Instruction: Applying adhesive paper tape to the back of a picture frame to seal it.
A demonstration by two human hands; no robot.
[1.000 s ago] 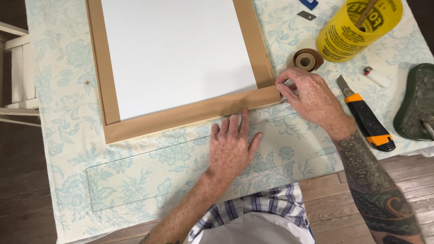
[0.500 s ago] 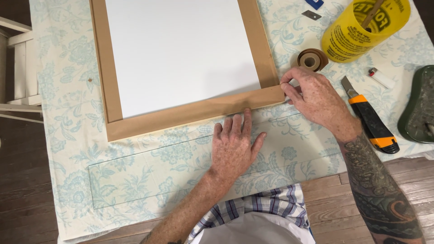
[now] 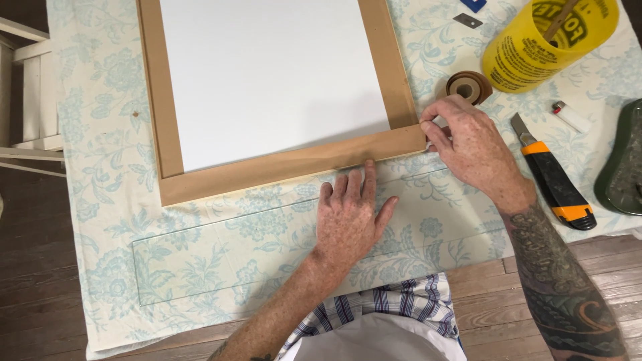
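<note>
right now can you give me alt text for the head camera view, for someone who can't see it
Two bare hands work at a wooden frame lying on a floral cloth: the left hand lies flat below its lower rail, the right hand pinches its lower right corner. A utility knife lies nearby.

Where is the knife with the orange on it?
In the head view, the utility knife lies on the floral cloth at the right, just beyond the right hand, beside the green tray.

Open cloth-covered worktop [image 3: 100, 220] at 7 to 9 o'clock of left hand [image 3: 351, 217]; blocked at 12 by wooden frame [image 3: 281, 164]; crowded at 1 to 3 by right hand [image 3: 468, 144], tape roll [image 3: 468, 87], yellow tub [image 3: 545, 40], utility knife [image 3: 552, 174]
</note>
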